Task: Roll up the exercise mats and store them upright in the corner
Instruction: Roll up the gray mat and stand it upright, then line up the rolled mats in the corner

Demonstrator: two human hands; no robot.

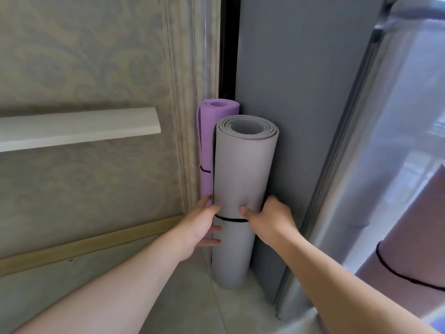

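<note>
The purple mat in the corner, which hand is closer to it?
Left. The left hand grips the grey mat on the side next to the purple mat, fingertips right beside it. The right hand holds the grey mat's far side, away from it.

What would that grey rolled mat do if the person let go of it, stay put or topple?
The grey mat would probably stay: it stands upright on the floor, wedged between the purple mat and the grey panel. Tall and narrow, it might tip forward if nudged. The black band should stop it unrolling. Foam like this is likely light, and both hands, left and right, steady it easily.
</note>
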